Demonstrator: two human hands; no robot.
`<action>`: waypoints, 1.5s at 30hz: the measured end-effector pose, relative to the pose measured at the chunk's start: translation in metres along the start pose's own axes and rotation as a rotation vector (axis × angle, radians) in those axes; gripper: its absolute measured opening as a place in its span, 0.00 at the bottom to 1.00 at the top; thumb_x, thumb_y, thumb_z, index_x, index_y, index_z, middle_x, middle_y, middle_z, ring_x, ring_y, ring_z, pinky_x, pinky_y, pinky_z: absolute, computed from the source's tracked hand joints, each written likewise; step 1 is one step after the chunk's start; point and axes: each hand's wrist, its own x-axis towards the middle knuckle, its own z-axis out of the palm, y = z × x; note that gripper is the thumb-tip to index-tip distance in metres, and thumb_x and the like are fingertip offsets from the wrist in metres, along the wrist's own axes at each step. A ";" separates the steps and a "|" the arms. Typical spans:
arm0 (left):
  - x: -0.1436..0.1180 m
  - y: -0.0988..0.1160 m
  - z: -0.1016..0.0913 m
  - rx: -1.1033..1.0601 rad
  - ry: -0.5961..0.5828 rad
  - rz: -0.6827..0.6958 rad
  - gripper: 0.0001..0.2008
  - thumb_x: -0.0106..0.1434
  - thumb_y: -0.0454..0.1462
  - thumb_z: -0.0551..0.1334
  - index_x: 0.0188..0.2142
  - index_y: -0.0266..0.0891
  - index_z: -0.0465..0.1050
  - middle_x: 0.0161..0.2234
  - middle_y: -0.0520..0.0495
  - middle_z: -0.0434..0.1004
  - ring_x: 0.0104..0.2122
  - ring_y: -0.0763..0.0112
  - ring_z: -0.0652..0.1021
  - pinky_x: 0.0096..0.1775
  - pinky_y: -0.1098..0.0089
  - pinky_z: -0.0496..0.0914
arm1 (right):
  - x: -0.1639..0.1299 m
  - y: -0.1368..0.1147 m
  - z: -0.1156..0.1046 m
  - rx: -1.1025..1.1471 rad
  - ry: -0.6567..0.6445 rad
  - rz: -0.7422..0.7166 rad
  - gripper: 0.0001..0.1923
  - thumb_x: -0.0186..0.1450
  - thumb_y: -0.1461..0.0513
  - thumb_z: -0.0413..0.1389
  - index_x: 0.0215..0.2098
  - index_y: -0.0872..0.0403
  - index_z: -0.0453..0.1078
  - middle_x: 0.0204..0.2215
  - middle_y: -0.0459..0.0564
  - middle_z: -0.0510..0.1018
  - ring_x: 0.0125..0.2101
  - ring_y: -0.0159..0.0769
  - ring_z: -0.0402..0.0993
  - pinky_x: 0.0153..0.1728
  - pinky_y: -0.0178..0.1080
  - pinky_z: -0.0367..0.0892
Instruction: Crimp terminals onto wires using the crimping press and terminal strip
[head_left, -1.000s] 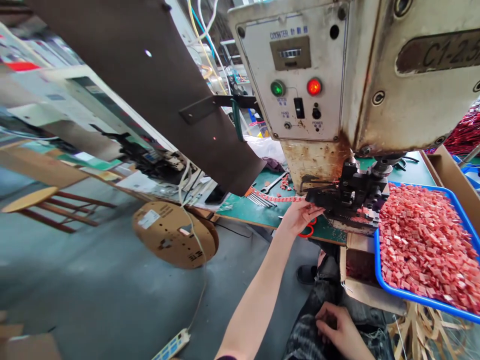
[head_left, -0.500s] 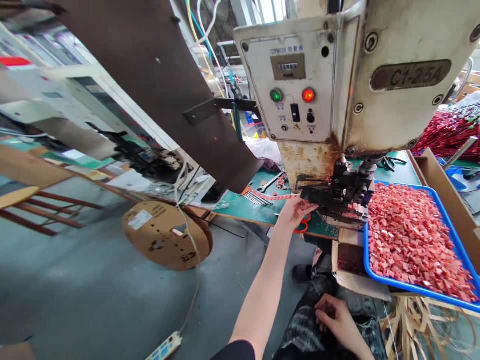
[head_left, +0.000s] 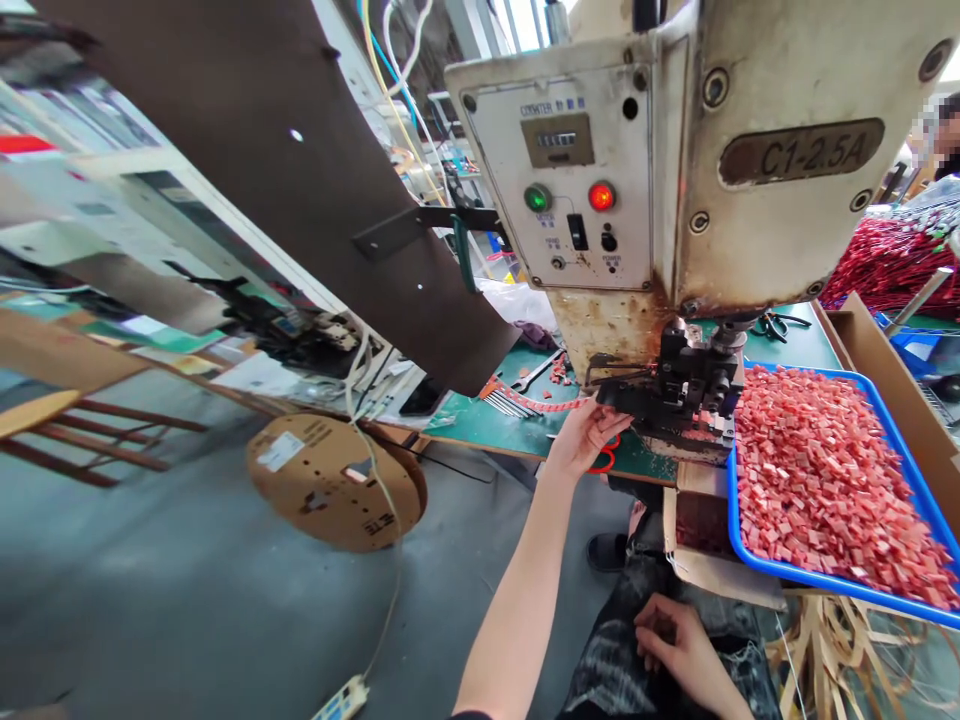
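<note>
My left hand reaches to the left end of the press's black feed track, fingers closed at the end of a red-and-white strip of small parts. The strip runs in from the left across the table; its end inside my fingers is hidden. Right beside the feed track stands the black tooling under the press head. My right hand rests on my lap, loosely curled, with nothing visible in it. Red-handled scissors lie just beneath my left hand, partly covered by it.
A blue tray heaped with small red pieces stands to the right, next to an open cardboard box. A wrench lies behind the strip. On the floor side at left is a cardboard reel. The press's control panel shows green and red lights.
The view has shifted slightly. My left hand stays at the feed track and my right hand stays on my lap; a person's head has come into view at far right.
</note>
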 end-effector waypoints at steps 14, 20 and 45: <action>-0.005 -0.039 -0.007 0.511 0.042 0.379 0.04 0.57 0.34 0.69 0.33 0.37 0.78 0.27 0.52 0.77 0.26 0.74 0.75 0.29 0.75 0.72 | -0.021 -0.055 0.026 -0.477 -0.060 -0.078 0.17 0.66 0.47 0.56 0.31 0.52 0.74 0.24 0.49 0.79 0.27 0.39 0.75 0.32 0.37 0.67; -0.013 -0.049 -0.003 0.581 -0.052 0.372 0.11 0.62 0.36 0.66 0.45 0.38 0.77 0.24 0.57 0.73 0.18 0.79 0.69 0.24 0.76 0.64 | -0.033 -0.150 0.020 -0.769 0.278 -0.409 0.18 0.71 0.49 0.53 0.49 0.49 0.77 0.26 0.47 0.80 0.23 0.35 0.73 0.26 0.34 0.68; -0.006 -0.067 0.009 0.560 -0.191 0.463 0.15 0.68 0.37 0.62 0.52 0.37 0.79 0.23 0.52 0.78 0.29 0.69 0.79 0.39 0.71 0.72 | 0.055 -0.277 -0.012 -1.833 0.639 -0.204 0.31 0.70 0.58 0.51 0.69 0.59 0.64 0.26 0.56 0.83 0.37 0.49 0.80 0.34 0.42 0.63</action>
